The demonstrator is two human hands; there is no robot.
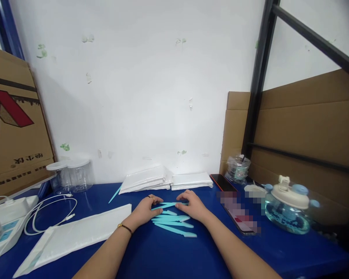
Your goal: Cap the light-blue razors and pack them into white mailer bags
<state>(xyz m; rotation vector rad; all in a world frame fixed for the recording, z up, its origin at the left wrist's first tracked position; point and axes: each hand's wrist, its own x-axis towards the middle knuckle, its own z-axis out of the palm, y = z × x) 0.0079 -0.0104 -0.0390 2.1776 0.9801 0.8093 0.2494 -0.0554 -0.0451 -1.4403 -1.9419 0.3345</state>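
Several thin turquoise sticks with flattened ends (170, 224) lie in a loose, overlapping group on the blue table (163, 257). My left hand (147, 210) is at the left ends of the farthest sticks, thumb and fingers bent around them. Across from it, my right hand (192, 204) is at the right ends of the same sticks, its fingertips near them. Whether either hand grips a stick is too small to make out. The nearer sticks lie untouched below both hands. One more turquoise stick (114, 194) lies apart at the left, beside white packets (145, 180).
White packets (192, 180) lie by the wall. At the left are a long white packet (81, 232), a white cable (35, 217), a power strip (17, 223) and clear jars (80, 176). Two phones (223, 183) (241, 223) and a water bottle (287, 207) stand right.
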